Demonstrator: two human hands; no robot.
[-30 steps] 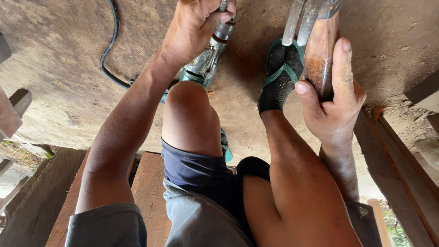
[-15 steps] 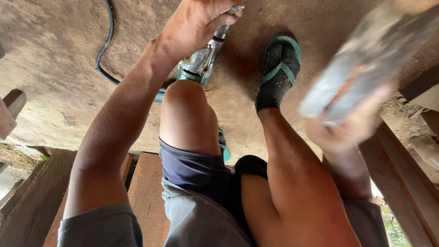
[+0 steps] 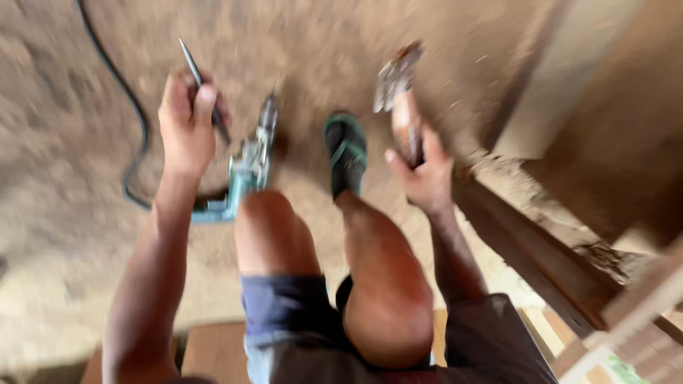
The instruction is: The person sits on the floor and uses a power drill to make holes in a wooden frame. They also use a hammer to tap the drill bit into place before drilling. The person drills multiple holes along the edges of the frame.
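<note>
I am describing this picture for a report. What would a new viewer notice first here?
First, the two raised hands: the left hand grips a thin pointed metal rod, and the right hand holds a worn, wooden-handled tool, too blurred to name. Between them, a teal electric drill lies on the dusty floor beside a green sandal.

Between our hands the way is crowded: the teal power drill [image 3: 245, 171] lies on the dirt floor [image 3: 64, 235] beside our left knee, and our sandalled foot [image 3: 346, 153] stands just right of it. Its black cable [image 3: 131, 135] loops across the open ground to the left. On the right, a dark wooden beam [image 3: 530, 249] blocks passage.
</note>
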